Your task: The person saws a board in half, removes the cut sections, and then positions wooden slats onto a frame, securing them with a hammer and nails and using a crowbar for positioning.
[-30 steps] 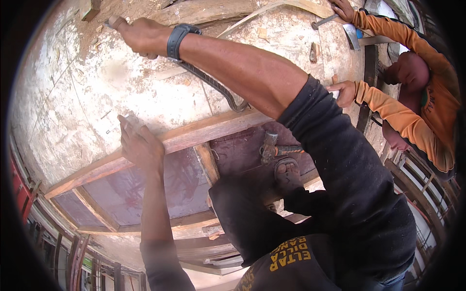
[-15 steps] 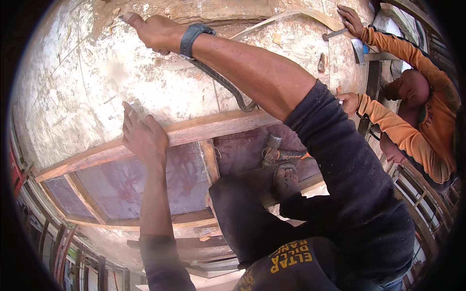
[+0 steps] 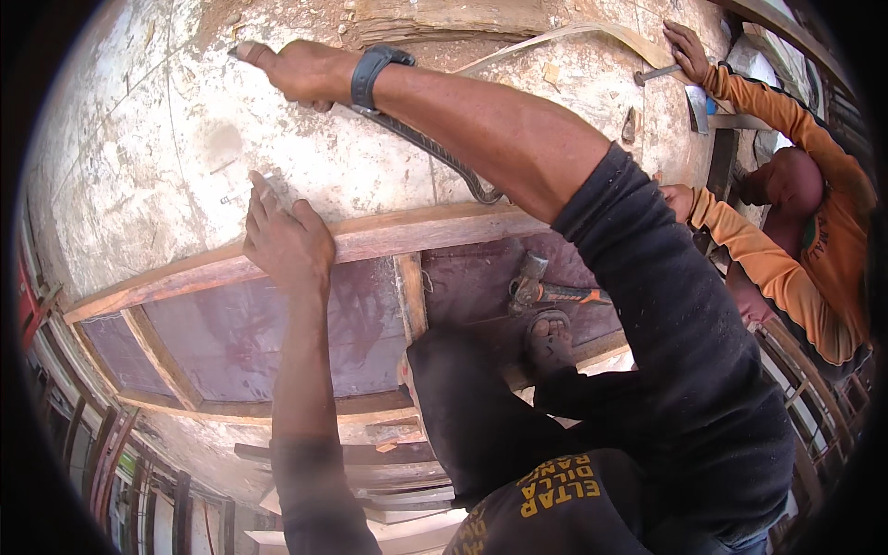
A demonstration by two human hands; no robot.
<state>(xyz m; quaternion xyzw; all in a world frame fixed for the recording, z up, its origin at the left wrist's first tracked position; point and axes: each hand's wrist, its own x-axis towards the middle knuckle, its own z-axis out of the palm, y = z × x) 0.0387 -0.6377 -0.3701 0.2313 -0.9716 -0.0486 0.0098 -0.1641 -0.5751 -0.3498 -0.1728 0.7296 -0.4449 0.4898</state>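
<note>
My left hand (image 3: 294, 239) lies over the long wooden rail (image 3: 370, 239), its fingers stretched onto the worn, whitish surface (image 3: 111, 185). A small pale thing shows at its fingertips; whether they touch it I cannot tell. Farther up, my right hand (image 3: 301, 72), with a dark wristwatch, is closed, thumb pointing left. From beneath that wrist runs a dark, ribbed bar (image 3: 435, 153) with a bent end near the rail. My fingers seem wrapped round the bar, though the grip itself is partly hidden.
A hammer (image 3: 546, 291) lies on the brown panel (image 3: 351, 319) inside the wooden frame, beside my sandalled foot (image 3: 550, 342). At right, a co-worker in orange sleeves (image 3: 749, 240) has one hand near a metal tool (image 3: 655, 74). A rough plank (image 3: 453, 20) lies at the far edge.
The view has shifted slightly, so the frame, the hammer and the co-worker sit at somewhat different places. Both my hands keep nearly the same pose and place on the work.
</note>
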